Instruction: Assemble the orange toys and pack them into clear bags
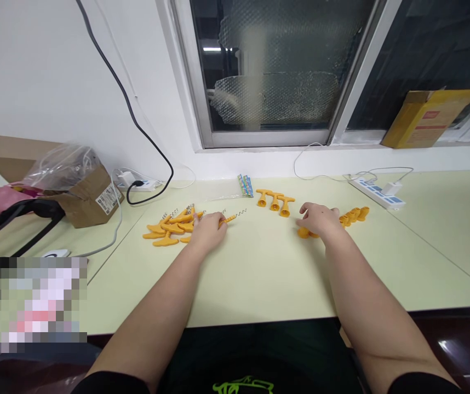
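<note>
My left hand (pixel 209 232) is closed on a corkscrew (pixel 230 219) with a yellow handle, its metal spiral pointing right and away from me. Beside and partly behind that hand lies a pile of yellow-handled corkscrews (pixel 172 227), spirals towards the wall. My right hand (pixel 320 219) is curled over a row of yellow bell-shaped caps (pixel 355 216), with its fingers closed about a yellow cap (pixel 304 233) at the near left end; the fingertips are partly hidden. Between the hands, farther back, three yellow T-shaped pieces with flared bell ends (pixel 275 202) lie side by side.
A small colourful packet (pixel 245 186) lies near the wall. Power strips stand at the right (pixel 377 192) and left, with loose cables. An open cardboard box (pixel 91 197) and a black curved frame (pixel 25 210) are at the left. A yellow carton (pixel 428 117) leans on the window.
</note>
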Motion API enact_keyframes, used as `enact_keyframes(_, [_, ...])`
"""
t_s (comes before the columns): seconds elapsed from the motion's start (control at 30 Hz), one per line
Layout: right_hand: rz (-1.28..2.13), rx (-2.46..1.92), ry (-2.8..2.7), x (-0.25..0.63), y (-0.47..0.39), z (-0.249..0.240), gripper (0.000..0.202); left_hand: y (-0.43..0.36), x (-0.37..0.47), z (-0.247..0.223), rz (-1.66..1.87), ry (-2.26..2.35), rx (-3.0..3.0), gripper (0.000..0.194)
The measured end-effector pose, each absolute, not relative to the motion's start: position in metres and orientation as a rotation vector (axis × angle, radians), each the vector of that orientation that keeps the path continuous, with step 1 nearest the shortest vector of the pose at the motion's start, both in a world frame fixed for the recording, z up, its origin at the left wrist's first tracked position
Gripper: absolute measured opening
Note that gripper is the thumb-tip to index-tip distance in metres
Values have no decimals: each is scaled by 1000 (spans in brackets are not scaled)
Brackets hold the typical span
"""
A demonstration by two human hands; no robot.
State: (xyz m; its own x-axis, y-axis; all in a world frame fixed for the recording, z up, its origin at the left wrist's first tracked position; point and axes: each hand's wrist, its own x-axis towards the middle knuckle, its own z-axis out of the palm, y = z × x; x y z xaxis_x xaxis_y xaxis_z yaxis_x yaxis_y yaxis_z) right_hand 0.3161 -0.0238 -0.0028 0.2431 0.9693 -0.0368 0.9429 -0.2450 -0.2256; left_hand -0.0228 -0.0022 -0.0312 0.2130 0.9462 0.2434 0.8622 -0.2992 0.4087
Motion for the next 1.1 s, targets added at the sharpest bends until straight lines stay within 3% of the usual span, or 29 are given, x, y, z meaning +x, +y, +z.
enact_keyframes(0.37, [356, -2351, -1894, 326, -34, 8, 37, -6, -16, -28, 1066, 1523, 1938, 22])
enact_keyframes(0.67, [694, -1676, -2192, 274, -37, -17, 29, -5, -4, -38, 1121, 1154, 1638, 25])
enact_keyframes(0.93, [841, -1453, -2112, 251, -34, -32, 20, 1, -4, -35, 1235, 1104, 1391, 21])
enact_keyframes(1.1, [777, -1360, -1929, 250, -31, -31, 35, 1, -6, -35, 1204, 1131, 1426, 21])
